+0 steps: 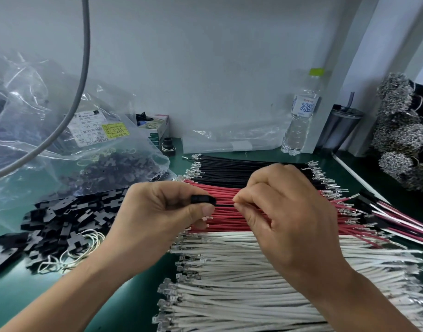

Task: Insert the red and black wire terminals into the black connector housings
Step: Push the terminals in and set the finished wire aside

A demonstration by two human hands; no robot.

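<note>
Our left hand [162, 209] pinches a black connector housing [203, 200] above the red wires [224, 195]; our right hand [284, 212] pinches a black wire [224, 205] at its opening. We should keep the terminal straight and push gently until seated.

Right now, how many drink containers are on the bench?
2. A clear water bottle stands at the back right against the wall; a dark tumbler with a straw stands just right of it. Others may be hidden behind the bags.

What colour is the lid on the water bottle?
The cap on the water bottle is light green, seen in the head view.
</note>
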